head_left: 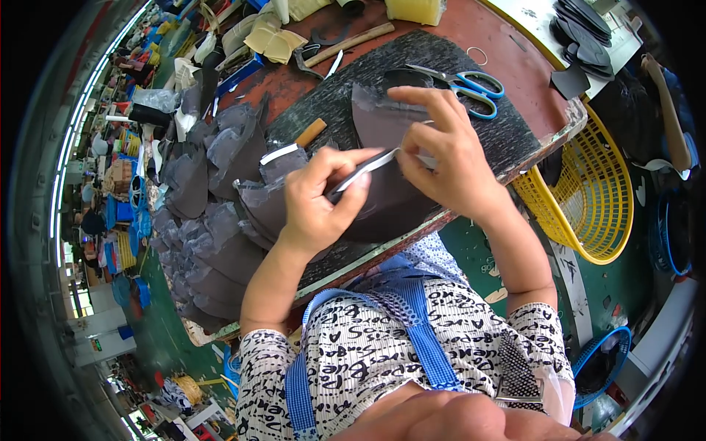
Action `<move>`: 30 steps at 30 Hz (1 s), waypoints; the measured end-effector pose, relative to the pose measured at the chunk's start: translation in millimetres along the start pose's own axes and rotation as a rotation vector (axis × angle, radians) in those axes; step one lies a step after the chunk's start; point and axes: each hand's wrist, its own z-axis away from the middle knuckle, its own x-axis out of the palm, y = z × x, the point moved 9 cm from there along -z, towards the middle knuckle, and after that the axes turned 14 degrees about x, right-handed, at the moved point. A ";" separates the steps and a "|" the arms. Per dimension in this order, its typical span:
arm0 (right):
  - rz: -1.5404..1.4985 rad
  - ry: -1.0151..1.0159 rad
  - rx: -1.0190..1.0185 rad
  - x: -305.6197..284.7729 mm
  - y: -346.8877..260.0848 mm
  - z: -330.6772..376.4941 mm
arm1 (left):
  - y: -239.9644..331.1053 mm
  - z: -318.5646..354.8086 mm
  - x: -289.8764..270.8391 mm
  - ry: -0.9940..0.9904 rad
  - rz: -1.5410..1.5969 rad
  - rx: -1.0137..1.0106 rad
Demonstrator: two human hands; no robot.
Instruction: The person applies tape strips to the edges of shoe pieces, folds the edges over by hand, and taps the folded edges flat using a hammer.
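Note:
Over a black work board (507,140), my left hand (316,195) pinches a narrow, folded-looking strip (362,173), dark with a white edge. My right hand (452,151) curls its fingers and thumb at the strip's far end, its index finger raised. Under both hands lies a dark brown curved sheet piece (379,128) with a clear film at its upper edge. Scissors with blue-and-white handles (478,94) lie beyond my right hand. A wooden-handled tool (310,133) rests beyond my left hand, beside a small white strip (279,153).
Overlapping dark pieces with film (213,250) pile up on the left of the table. A hammer (353,44) and yellow pads (274,40) lie at the back. A yellow plastic basket (621,191) stands off the right edge. Black sole-shaped pieces (585,40) are stacked far right.

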 end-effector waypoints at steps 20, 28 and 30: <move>0.006 -0.019 0.282 -41.5 27.7 18.8 | -65.8 -74.4 20.7 0.205 -0.032 0.145; 0.033 -0.034 0.081 -8.5 -0.9 -3.7 | -21.6 -44.3 29.5 -0.091 0.086 -0.177; 0.028 -0.034 0.076 -7.9 -3.0 -3.3 | -8.2 -45.4 27.1 -0.063 0.091 -0.103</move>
